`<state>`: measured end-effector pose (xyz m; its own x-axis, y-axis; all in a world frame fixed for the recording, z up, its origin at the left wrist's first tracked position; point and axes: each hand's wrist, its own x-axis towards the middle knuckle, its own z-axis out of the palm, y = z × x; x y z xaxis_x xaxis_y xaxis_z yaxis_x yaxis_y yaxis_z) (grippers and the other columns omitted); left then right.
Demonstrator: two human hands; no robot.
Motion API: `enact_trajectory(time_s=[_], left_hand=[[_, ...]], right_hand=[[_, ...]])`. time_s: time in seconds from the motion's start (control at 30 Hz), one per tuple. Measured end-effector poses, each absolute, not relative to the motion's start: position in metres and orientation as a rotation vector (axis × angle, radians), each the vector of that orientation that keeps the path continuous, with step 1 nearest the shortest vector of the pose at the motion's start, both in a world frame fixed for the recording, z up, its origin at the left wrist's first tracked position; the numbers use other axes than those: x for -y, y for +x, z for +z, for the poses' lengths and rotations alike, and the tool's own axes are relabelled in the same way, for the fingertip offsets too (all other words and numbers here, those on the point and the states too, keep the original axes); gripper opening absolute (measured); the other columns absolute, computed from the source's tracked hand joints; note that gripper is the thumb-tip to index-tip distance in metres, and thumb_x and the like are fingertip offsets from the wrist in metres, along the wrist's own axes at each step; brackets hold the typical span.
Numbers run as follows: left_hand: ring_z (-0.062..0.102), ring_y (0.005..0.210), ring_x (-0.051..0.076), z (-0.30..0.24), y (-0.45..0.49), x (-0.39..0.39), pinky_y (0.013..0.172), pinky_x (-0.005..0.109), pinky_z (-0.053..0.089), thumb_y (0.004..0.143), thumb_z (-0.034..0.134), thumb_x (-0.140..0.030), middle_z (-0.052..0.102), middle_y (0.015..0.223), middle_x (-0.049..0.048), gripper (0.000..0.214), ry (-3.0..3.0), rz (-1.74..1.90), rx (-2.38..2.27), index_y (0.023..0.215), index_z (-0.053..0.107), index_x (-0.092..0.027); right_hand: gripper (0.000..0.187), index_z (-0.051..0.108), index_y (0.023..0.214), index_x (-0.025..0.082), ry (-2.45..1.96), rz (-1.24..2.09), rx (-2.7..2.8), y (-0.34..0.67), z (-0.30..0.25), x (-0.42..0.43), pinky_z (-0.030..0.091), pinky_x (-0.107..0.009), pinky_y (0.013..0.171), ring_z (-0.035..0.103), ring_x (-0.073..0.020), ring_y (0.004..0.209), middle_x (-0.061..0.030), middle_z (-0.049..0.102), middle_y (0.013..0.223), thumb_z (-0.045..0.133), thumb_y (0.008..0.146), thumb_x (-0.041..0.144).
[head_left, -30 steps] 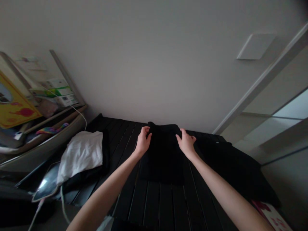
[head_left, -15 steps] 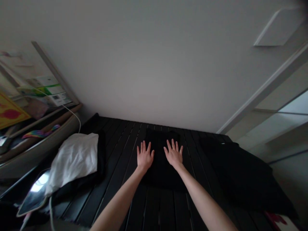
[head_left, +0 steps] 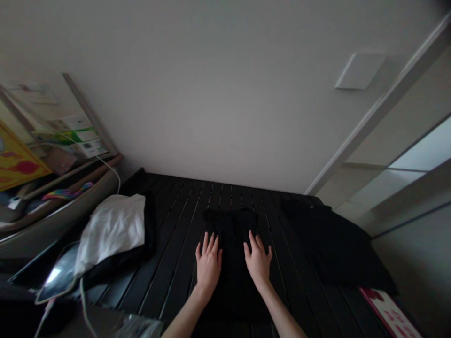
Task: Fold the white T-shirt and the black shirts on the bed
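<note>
Gripping nothing, my left hand (head_left: 209,265) and right hand (head_left: 258,263) are lying open along opposite sides of the black cloth (head_left: 232,267), which is resting on dark slats (head_left: 178,220); I'm risking creases if my palms are pressing unevenly.

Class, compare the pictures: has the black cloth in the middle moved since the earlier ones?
Yes, away from the wall: more bare slats now show beyond the far edge of the black cloth.

a black cloth (head_left: 231,267) lies flat on the black slatted surface (head_left: 169,234), its far edge slightly uneven.
</note>
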<state>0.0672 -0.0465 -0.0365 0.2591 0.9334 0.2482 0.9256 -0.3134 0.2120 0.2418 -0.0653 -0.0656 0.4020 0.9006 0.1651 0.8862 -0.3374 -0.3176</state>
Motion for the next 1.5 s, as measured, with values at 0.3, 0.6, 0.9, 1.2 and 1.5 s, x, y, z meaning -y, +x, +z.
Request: enact_trajectory(time_s=[0.3,0.6,0.9,1.2,1.5], left_hand=[[0.042,0.133,0.019,-0.013,0.101,0.073,0.105,0.040,0.041,0.096,0.029,-0.015,0.033,0.152,0.0083,0.050,2.223,0.688,-1.487,0.146,0.032,-0.022],[0.034,0.138,0.019,0.068,0.230,0.061,0.113,0.034,0.034,0.084,0.035,-0.004,0.023,0.156,0.0061,0.067,2.123,0.862,-0.831,0.148,0.027,-0.020],[0.015,0.141,0.042,0.091,0.326,0.055,0.102,0.076,0.023,0.089,0.040,-0.016,0.023,0.157,0.0068,0.060,2.277,0.408,-0.963,0.147,0.031,-0.027],[0.003,0.144,0.039,0.016,0.229,0.055,0.108,0.071,0.010,0.085,0.045,-0.018,0.029,0.155,0.0090,0.047,2.616,0.260,-1.297,0.130,0.054,-0.024],[0.007,0.145,0.035,0.011,0.076,0.021,0.110,0.065,0.007,0.089,0.040,-0.021,0.027,0.155,0.0095,0.045,2.616,0.186,-1.966,0.132,0.055,-0.024]], right_hand=[[0.056,0.043,0.141,0.023,-2.248,0.023,1.570,0.246,-0.016,0.086,0.028,-0.044,0.097,0.055,-0.0216,0.115,-0.0107,0.051,0.141,0.026,0.090,0.008],[0.061,0.041,0.143,0.018,-2.491,-0.462,1.448,0.358,0.101,0.103,0.028,-0.049,0.093,0.050,-0.0290,0.107,-0.0113,0.044,0.146,0.031,0.084,0.008],[0.054,0.035,0.146,0.018,-2.865,-0.637,1.120,0.504,0.077,0.091,0.014,-0.064,0.100,0.022,-0.0423,0.137,-0.0211,0.018,0.156,0.034,0.093,0.029],[0.058,0.026,0.149,0.021,-2.746,-0.171,1.564,0.409,-0.027,0.110,0.008,-0.063,0.108,0.001,-0.0344,0.145,-0.0125,0.005,0.160,0.025,0.096,0.044],[0.061,0.022,0.150,0.023,-2.567,-0.055,1.737,0.326,-0.061,0.110,0.006,-0.059,0.112,0.013,-0.0295,0.145,-0.0111,0.015,0.159,0.020,0.097,0.052]])
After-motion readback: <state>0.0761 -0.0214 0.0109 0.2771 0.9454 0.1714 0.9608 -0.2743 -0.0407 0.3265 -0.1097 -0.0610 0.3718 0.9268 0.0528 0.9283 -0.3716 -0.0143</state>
